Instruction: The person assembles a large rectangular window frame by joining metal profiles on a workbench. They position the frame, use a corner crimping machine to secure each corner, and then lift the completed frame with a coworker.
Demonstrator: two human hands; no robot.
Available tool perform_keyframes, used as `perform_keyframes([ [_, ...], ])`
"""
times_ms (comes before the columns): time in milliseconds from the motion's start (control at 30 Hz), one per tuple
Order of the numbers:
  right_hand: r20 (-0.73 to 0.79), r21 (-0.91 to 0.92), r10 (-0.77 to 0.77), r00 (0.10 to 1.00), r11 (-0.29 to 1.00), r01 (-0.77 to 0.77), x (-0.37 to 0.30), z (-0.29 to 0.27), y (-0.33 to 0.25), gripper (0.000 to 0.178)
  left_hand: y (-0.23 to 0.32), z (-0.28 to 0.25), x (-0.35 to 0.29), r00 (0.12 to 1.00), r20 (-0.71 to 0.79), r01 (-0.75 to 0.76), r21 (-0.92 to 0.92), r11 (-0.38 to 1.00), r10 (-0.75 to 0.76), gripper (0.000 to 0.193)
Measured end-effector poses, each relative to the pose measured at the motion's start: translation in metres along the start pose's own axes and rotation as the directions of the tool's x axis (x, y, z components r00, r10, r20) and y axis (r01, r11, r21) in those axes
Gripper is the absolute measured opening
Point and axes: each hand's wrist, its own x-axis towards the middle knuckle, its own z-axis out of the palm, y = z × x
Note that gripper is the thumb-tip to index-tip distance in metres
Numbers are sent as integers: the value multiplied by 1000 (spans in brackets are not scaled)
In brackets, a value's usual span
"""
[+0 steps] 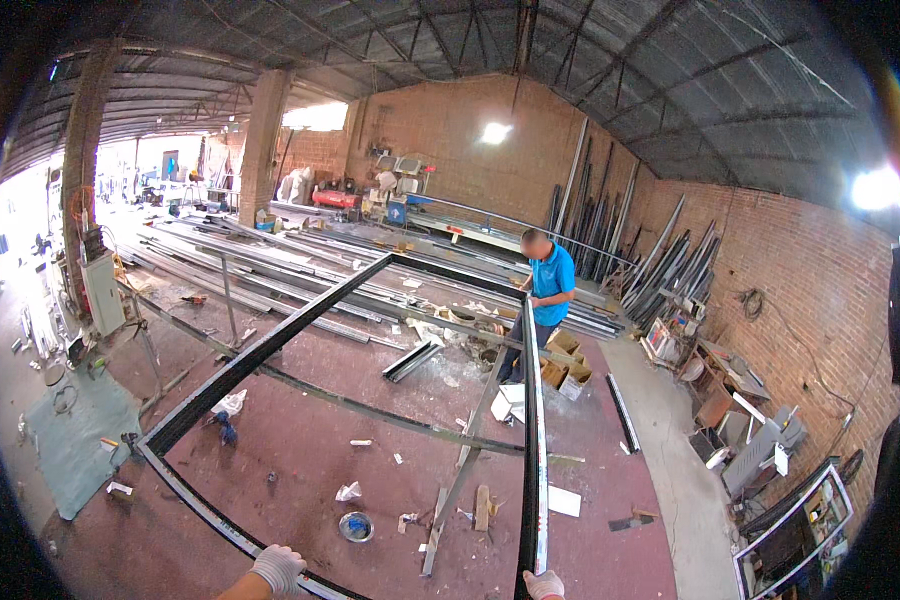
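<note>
A large rectangular metal frame (532, 440), black with silvery outer faces, lies across support rails (350, 402) in front of me. My left hand (280, 569), in a pale knitted glove, is closed over the frame's near bar. At the near right corner my right hand (544, 585), gloved too, is closed on the frame's right bar; the lower picture edge cuts part of it off. A co-worker (551, 275) in a blue shirt stands at the far right corner, hands at the frame. Below the frame, a round metal bowl (355, 527) sits on the reddish floor.
Long metal profiles (270, 285) lie in rows beyond the frame. A blue power tool (227, 430), wood scraps and a short channel piece (412, 361) are on the floor. Cardboard boxes (567, 365) stand behind the co-worker. Profiles lean on the brick wall (770, 250); a smaller frame (795, 535) stands right.
</note>
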Motion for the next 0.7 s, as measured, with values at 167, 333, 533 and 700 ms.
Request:
perform_keyframes([
  [167,-161,227,-316,935,910,347,-21,3,18,79,2,-2,0,998,54,7,54,999,-10,57],
  [333,-161,237,-314,936,908,346,-35,-4,19,80,-3,12,5,999,-45,-7,57,998,10,62],
  [533,-155,196,-300,941,924,327,-28,6,25,82,-2,9,3,1000,15,-1,58,998,0,64],
  [700,-69,67,-152,986,985,156,-3,15,25,81,7,-11,-8,999,-48,13,62,998,-10,25],
])
